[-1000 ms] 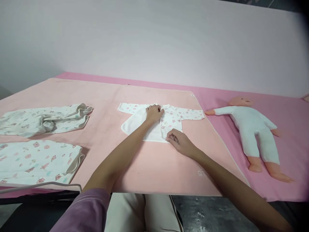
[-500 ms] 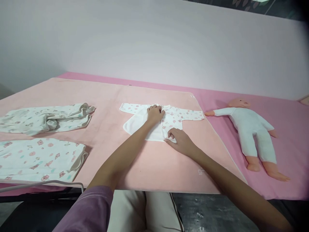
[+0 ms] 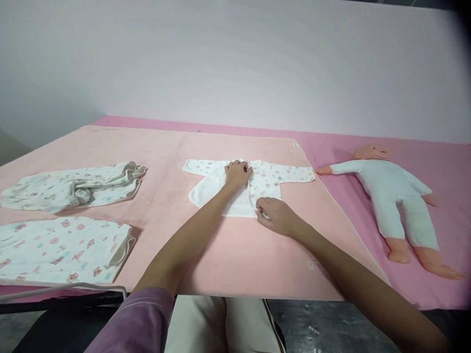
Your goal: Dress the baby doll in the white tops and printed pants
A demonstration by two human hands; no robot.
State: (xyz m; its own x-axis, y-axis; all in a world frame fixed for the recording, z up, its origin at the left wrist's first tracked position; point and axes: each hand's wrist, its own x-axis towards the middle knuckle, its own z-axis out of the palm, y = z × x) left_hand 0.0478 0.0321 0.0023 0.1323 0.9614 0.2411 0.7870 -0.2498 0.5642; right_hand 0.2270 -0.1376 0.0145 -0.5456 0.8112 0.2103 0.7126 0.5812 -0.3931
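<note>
A small white baby shirt (image 3: 265, 179) with a pink print lies spread out, sleeves stretched to both sides, its left front panel showing plain white. Near the neckline my left hand (image 3: 237, 174) rests on it, fingers bent down and closed on the cloth at the front edge. At the bottom hem, right of the middle, my right hand (image 3: 276, 214) has its thumb and curled fingers pinched together on the shirt's lower edge. My hand covers the exact spot of that pinch.
A pale peach mat (image 3: 235, 264) lies over a pink sheet (image 3: 434, 166). Left are a crumpled printed garment (image 3: 73, 189) and a folded printed cloth (image 3: 62, 250). A baby doll (image 3: 390, 191) in white lies at right. A pale cable (image 3: 88, 285) runs along the front left edge.
My right hand has shifted slightly right along the hem, and its thumb and fingers have drawn closer together. My left hand stays by the neckline. The camera view has tilted slightly.
</note>
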